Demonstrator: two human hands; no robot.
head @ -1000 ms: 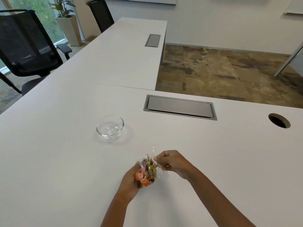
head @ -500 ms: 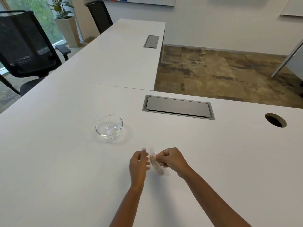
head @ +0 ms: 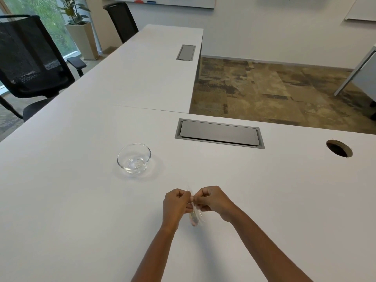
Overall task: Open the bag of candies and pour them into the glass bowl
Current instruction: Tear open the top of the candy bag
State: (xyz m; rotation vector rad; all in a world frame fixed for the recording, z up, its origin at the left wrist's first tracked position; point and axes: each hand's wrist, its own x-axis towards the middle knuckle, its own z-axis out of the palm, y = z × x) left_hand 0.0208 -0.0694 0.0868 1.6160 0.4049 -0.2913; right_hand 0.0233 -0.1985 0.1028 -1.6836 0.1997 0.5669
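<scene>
A small clear bag of candies [head: 195,217] hangs edge-on between my two hands, a little above the white table. My left hand [head: 176,204] pinches the bag's top from the left, and my right hand [head: 213,200] pinches it from the right; the fingertips nearly touch. Only a sliver of coloured candies shows below my fingers. The empty glass bowl [head: 134,157] stands on the table, up and to the left of my hands.
A grey cable hatch [head: 219,133] is set into the white table [head: 71,210] beyond my hands, and a round cable hole [head: 339,148] lies at the far right. A black mesh chair [head: 30,62] stands at the left.
My left hand left the bag's underside and came up to pinch its top beside the right hand. The bag turned edge-on, so the candies are mostly hidden.
</scene>
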